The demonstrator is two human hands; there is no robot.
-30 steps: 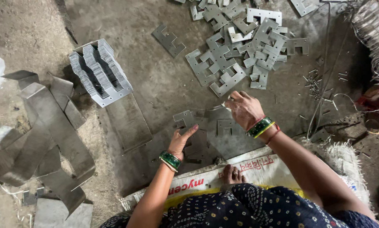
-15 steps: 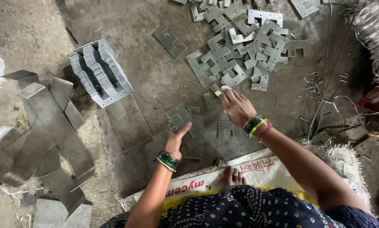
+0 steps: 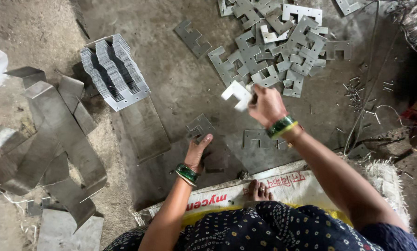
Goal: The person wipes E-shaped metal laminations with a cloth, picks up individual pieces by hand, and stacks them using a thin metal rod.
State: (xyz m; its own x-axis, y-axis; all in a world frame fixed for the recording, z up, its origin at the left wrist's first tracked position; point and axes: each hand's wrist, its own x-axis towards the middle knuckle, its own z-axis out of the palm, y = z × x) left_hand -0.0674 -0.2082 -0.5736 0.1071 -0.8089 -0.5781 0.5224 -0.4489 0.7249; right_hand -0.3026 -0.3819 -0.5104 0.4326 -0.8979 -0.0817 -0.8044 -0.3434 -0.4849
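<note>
My right hand (image 3: pixel 266 105) grips a flat notched metal plate (image 3: pixel 236 94), lifted at the near edge of a loose pile of like grey plates (image 3: pixel 283 49) on the concrete floor. My left hand (image 3: pixel 198 152) rests flat on a small stack of plates (image 3: pixel 200 126) in front of my knees, fingers pressing it down. Another plate (image 3: pixel 257 138) lies on the floor under my right wrist. Both wrists wear green bangles.
A neat bundle of stacked plates (image 3: pixel 114 70) stands at the left centre, with a flat steel sheet (image 3: pixel 144 128) below it. Large bent metal offcuts (image 3: pixel 50 135) lie far left. A printed sack (image 3: pixel 245 195) lies under my foot. Wire and small scraps (image 3: pixel 362 95) sit right.
My right hand reached up from the small stack to the pile's edge and took hold of a plate. My left hand stayed on the stack.
</note>
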